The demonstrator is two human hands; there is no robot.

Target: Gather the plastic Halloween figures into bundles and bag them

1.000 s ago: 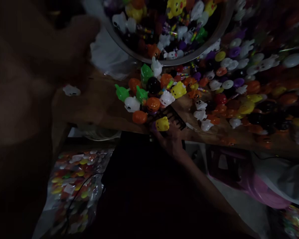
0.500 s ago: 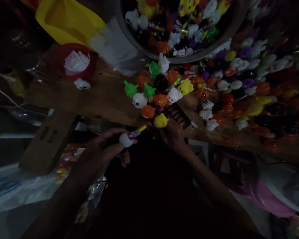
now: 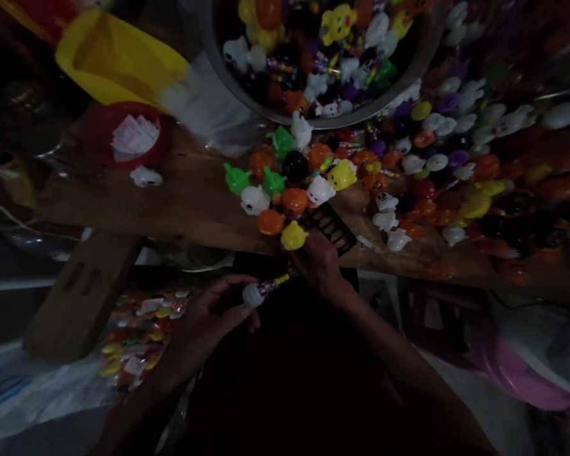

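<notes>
My left hand (image 3: 223, 304) pinches a small candy-filled tube (image 3: 268, 287) by its whitish rounded cap (image 3: 253, 294). Purple and yellow show along the tube, which points up and right toward my other hand. At the bench edge, my right hand (image 3: 320, 263) is closed with its fingers curled down; shadow hides what they grip. Right above those fingers is a yellow animal-head topper (image 3: 293, 235). A black slotted rack (image 3: 332, 228) lies beside that hand. Behind stand several character-head toppers, among them an orange pumpkin (image 3: 294, 201) and a white head (image 3: 255, 200).
A large metal basin (image 3: 323, 120) full of toys stands at the back. Loose toppers (image 3: 475, 206) cover the bench's right side. At left are a red bowl (image 3: 99, 145) of white slips and a yellow scoop (image 3: 118, 57). A pink plastic item (image 3: 517, 373) is low right.
My left hand has moved slightly right and down with the tube, nearer my right hand. The whole view has shifted a little; the right hand stays at the bench edge.
</notes>
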